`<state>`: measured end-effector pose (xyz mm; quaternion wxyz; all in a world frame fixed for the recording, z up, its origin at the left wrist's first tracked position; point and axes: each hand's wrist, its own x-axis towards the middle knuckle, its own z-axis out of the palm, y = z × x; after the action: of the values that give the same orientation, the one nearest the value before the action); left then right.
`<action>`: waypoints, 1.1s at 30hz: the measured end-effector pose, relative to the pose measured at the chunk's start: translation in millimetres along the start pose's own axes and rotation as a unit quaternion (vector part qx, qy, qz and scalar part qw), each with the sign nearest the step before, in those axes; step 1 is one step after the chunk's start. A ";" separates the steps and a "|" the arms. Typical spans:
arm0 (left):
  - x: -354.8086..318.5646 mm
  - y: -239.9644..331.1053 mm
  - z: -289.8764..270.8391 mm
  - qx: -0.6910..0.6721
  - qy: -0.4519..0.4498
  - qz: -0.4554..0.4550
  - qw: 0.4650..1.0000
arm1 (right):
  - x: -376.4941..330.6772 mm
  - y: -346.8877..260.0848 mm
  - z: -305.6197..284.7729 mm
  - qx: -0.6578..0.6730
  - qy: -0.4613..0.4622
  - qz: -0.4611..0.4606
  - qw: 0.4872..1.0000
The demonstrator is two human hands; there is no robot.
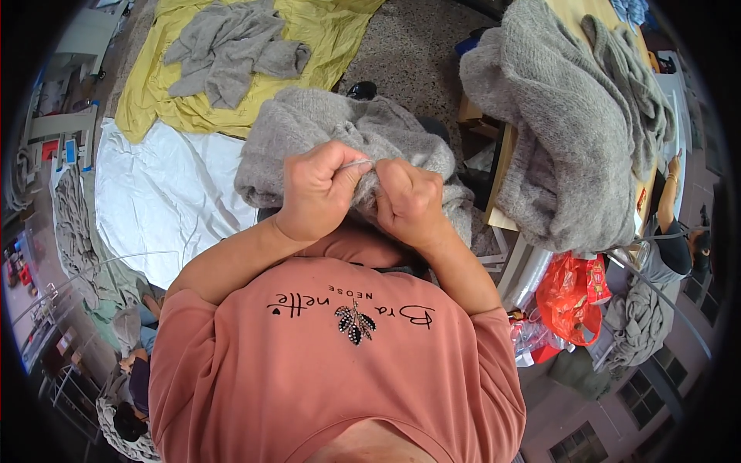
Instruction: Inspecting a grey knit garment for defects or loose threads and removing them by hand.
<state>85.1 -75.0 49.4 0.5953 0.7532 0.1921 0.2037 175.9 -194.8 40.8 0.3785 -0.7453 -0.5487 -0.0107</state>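
A fuzzy grey knitted garment [289,116] lies bunched across my lap. Above it my left hand [320,185] is closed in a pinch, thumb against curled fingers, on a strand of grey yarn [356,162]. The strand stretches over to my right hand [409,197], whose fingers are also closed close to the knit. Both hands are nearly touching, in the middle of the view. What lies inside the right fingers, beyond the yarn and the knit beneath, is hidden.
Another grey knit [235,50] rests on a yellow cloth [154,85] at the far left, beside a white sheet [170,201]. On the right, a wooden table [567,11] bears a large grey knit pile [563,139]. A red plastic bag [567,297] sits below it. A co-worker's arm [670,189] shows beyond.
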 end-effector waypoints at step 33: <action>-2.4 16.8 -0.3 0.184 0.050 0.370 0.909 | 11.9 -12.8 -9.0 0.052 0.112 -0.003 0.992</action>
<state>83.7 -79.7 65.6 0.3180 0.8552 -0.0365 0.4076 173.6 -189.0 59.4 0.4753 -0.7172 -0.5053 -0.0667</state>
